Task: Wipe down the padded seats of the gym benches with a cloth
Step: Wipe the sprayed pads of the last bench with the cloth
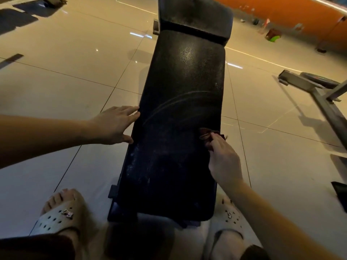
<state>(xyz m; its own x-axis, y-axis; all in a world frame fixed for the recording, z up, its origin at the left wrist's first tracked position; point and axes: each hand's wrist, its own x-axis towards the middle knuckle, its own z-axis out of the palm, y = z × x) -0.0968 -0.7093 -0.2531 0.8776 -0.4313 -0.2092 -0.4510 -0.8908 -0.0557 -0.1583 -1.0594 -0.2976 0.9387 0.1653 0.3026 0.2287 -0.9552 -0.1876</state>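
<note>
Looking down on glossy beige floor tiles (75,59) in a dim gym, with an orange wall (281,10) far off at the upper right and a grey metal frame (319,91) lying on the floor to the right. Standing in pale perforated sandals (56,216) at the near end of a long black padded seat (180,113), one foot on each side of it. Laying the left hand (114,126) against the seat's left edge, fingers straight and slightly spread, gripping nothing. Pinching a small dark red cloth (206,133) in the right hand (223,162), fingertips curled round it, at the seat's right edge, roughly level with the left hand. Keeping the cloth bunched and touching the pad's surface, just inside that edge. Showing faint curved streaks across the seat's middle and a glare patch further up. Butting, at the far end, against a second pad (195,14), dusty and greyer.
</note>
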